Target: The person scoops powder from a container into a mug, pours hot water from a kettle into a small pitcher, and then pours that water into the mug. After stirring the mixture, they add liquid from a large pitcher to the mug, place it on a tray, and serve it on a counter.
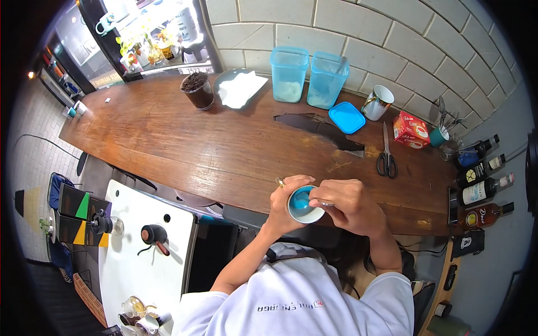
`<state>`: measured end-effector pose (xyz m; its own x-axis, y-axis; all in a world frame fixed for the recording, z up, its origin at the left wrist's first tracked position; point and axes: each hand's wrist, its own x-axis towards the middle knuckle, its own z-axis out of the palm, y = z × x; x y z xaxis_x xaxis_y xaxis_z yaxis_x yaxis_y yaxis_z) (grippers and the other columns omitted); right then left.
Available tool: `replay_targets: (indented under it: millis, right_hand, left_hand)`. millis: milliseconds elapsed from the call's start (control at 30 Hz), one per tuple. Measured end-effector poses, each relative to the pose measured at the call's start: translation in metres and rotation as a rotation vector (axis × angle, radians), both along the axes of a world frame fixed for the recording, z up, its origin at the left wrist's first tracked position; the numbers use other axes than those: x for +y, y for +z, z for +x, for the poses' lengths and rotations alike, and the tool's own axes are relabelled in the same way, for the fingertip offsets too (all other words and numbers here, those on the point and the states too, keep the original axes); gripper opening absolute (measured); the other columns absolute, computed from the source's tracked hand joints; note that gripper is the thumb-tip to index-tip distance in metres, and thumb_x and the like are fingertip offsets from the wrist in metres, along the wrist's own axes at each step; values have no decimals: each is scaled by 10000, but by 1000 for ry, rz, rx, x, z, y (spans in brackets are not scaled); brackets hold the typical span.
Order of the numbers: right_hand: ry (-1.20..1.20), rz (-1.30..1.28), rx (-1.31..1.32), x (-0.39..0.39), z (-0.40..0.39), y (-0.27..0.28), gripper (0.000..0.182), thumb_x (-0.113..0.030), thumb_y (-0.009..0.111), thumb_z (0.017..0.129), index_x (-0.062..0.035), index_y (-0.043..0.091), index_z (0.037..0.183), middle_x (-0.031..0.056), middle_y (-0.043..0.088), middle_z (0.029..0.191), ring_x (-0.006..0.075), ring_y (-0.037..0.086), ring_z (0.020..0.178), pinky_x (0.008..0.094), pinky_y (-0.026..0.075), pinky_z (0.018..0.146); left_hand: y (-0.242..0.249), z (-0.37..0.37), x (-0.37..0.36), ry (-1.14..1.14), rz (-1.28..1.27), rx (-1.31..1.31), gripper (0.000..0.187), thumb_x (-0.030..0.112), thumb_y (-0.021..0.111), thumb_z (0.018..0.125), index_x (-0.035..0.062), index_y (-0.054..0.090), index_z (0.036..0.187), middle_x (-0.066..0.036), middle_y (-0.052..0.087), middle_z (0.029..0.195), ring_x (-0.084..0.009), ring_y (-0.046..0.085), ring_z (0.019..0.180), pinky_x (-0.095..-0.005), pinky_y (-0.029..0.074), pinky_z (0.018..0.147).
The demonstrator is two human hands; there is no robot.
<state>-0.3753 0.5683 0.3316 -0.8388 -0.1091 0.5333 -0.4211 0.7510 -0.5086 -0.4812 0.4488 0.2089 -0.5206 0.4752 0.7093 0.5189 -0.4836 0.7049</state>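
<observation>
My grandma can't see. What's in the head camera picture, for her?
The person's left hand holds a small cup, blue inside, while the right hand is at its rim. Beyond, on a wooden counter, are scissors, two blue tubs and a red box.

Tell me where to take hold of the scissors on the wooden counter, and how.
Grip the scissors by the black handle loops, coming from the person's side, probably with the right hand. They lie with the loops toward the person and the blades pointing at the tiled wall, so this should keep fingers off the edges.
</observation>
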Motion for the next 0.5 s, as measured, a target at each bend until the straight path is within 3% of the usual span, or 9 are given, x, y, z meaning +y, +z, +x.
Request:
replay_targets:
  millis: [100,200,500]
  right_hand:
    - [-59,2,-39,0,3,0,184,-8,691,756,-32,630,929,131,642,859,319,649,767,406,515,643]
    - [-34,-6,41,-1,-1,-1,183,4,685,778,-17,621,948,122,638,808,309,606,647,384,468,541]
    - [67,-38,-27,-2,-1,-1,157,3,690,767,-7,618,906,115,654,842,303,629,682,367,486,561]
  left_hand:
    - [1,0,0,5,-4,4,632,65,858,583,23,580,1149,-177,671,1075,-321,651,1014,-399,532,868]
    - [1,0,0,11,-10,11,629,68,857,584,22,579,1146,-175,672,1077,-322,652,1011,-399,532,866]
    - [2,-1,-1,10,-11,30,642,95,873,588,28,571,1150,-176,667,1087,-322,653,1010,-392,535,856]
